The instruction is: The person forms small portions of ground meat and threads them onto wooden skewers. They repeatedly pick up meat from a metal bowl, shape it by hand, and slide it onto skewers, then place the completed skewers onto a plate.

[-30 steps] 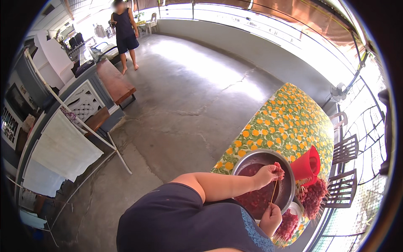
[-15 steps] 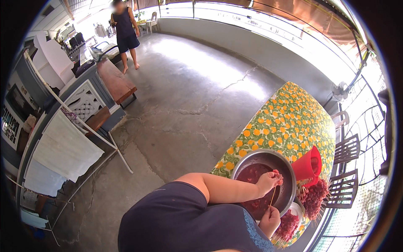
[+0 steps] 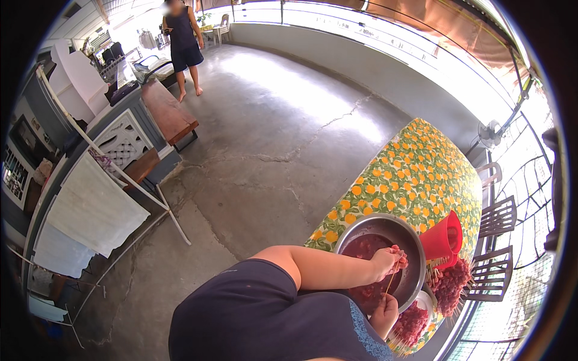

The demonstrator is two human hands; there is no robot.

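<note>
A wide steel basin [image 3: 415,245] on the table holds dark red liquid with pieces of raw meat [image 3: 368,245]. Over it, my left hand [image 3: 383,265] is closed around a piece of red meat. My right hand [image 3: 384,314], at the basin's near rim, pinches the lower end of a thin wooden skewer [image 3: 391,283]. The skewer slants up to the meat in the left hand; its upper tip is hidden. Right of the basin lie a pile of meat skewers [image 3: 450,287] and, nearer me, another heap of skewered meat [image 3: 410,325] on a plate.
A red plastic pitcher [image 3: 439,239] stands against the basin's right side. The table has a lemon-patterned cloth [image 3: 415,171], with brown chairs [image 3: 490,274] along its right side. Left are a drying rack with towels [image 3: 90,207] and a wooden bench [image 3: 167,111]. Another person [image 3: 183,45] stands far back.
My two hands have shifted only slightly, the right one a little up and left with the skewer. The view has tilted a little. Both grips stay the same.
</note>
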